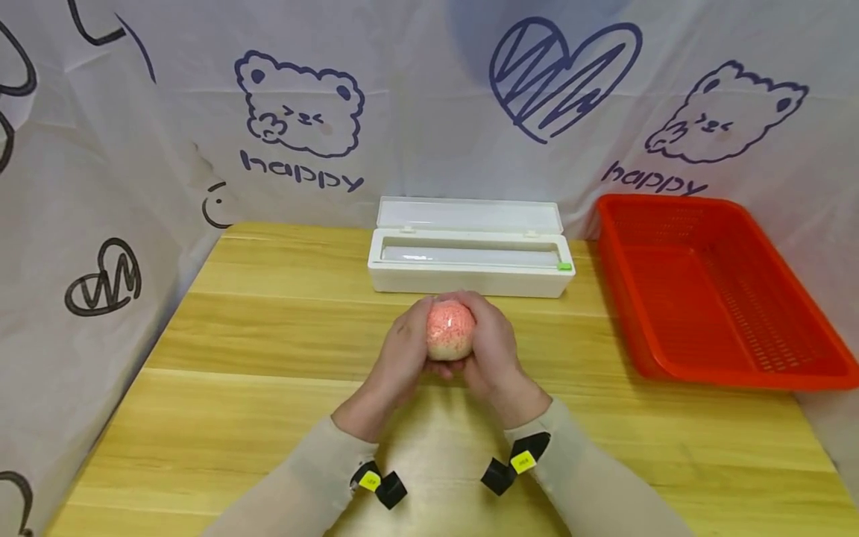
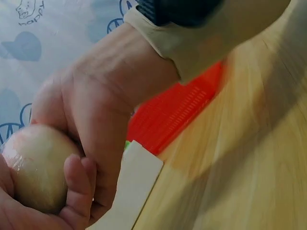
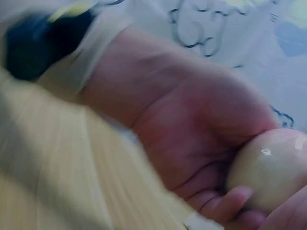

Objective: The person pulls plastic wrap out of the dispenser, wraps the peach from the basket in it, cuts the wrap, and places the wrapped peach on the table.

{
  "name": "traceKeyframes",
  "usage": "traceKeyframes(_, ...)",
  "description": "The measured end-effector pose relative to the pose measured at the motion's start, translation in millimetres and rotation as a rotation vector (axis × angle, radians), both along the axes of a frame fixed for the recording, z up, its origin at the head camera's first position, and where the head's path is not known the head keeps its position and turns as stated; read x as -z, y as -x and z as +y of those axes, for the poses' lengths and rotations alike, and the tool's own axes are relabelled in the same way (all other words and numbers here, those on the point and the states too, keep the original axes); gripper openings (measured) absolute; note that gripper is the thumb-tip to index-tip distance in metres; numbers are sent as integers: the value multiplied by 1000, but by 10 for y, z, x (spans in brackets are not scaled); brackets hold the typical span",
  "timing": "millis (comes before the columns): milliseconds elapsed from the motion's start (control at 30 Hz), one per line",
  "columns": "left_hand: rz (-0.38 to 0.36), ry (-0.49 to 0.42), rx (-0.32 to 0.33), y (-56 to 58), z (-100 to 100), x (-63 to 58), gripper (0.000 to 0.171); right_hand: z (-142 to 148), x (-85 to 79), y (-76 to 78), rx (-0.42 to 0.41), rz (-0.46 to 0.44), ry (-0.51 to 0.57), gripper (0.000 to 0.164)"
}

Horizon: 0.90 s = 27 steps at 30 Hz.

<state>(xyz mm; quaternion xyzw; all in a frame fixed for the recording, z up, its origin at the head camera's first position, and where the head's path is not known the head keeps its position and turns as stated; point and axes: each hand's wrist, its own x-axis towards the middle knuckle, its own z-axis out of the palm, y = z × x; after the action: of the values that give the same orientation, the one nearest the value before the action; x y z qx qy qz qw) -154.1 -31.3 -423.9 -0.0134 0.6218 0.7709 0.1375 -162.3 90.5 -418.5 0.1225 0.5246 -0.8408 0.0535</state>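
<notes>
A round pink-and-cream peach (image 1: 450, 332) is cupped between both hands above the table, in front of a white box. My left hand (image 1: 401, 347) curls round its left side, and my right hand (image 1: 496, 343) grips the right side. Thumbs lie near the top, while fingers meet underneath. Glossy highlights and fine creases on the peach (image 2: 41, 167) in the left wrist view look like clear film over its skin. The right wrist view shows its pale, shiny side (image 3: 268, 167) against my left palm.
Behind the hands stands the white cling film box (image 1: 470, 282), lid raised, with a roll (image 1: 470, 255) inside and a green slider (image 1: 564, 266) at its right end. A red plastic basket (image 1: 644, 328) sits at the right. Printed white cloth (image 1: 429, 97) hangs behind the wooden table (image 1: 268, 343).
</notes>
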Motion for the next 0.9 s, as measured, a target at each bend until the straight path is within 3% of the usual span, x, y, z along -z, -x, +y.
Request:
traceKeyframes(100,-44,-37,1,1,-3,0,47,14,-22,25,-17,-42,27,15)
traceKeyframes(167,-67,-59,5,-1,-12,3,49,4,-18,14,-14,-31,-10,14)
traceKeyframes(300,-94,-78,16,5,-26,-1,55,-35,17,-27,14,32,-92,19)
traceKeyframes(433,-114,-70,-5,28,-25,3,50,-50,62,-32,-6,90,-148,21)
traceKeyframes(600,-120,-61,-34,34,-25,-12,43,-38,100,-75,-42,244,-341,34)
traceKeyframes(733,-106,-36,-39,25,-17,-39,44,-49,134,-116,45,382,-483,36)
traceKeyframes(900,-106,-20,-64,-5,-7,-56,50,-79,138,-110,123,415,-528,35)
